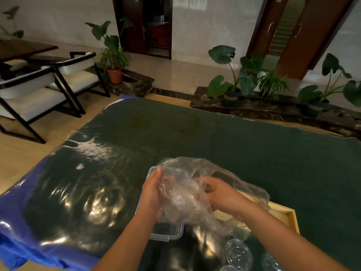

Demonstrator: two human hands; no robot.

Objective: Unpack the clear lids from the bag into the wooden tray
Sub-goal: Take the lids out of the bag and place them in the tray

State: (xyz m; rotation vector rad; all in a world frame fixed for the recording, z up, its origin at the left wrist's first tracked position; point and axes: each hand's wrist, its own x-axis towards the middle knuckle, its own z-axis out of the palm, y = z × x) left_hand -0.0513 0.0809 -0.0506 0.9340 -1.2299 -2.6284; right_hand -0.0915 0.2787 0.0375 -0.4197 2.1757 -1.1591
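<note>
A person's left hand [151, 194] and right hand [220, 194] both clutch a crumpled clear bag [197, 169] with stacked clear lids [175, 199] inside, held just left of the wooden tray [289, 216]. The bag partly hides the tray and a clear box [166, 234] left of it. Clear domed pieces [237, 253] lie on the green surface [234, 137] in front of the tray.

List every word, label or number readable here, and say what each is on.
Nothing here reads clearly.
Small dark sign among the plant leaves: white marks and an arrow, too small.
Paper notices on the far wall: blurred.
Raised marks on the clear lids inside the bag: illegible.
</note>
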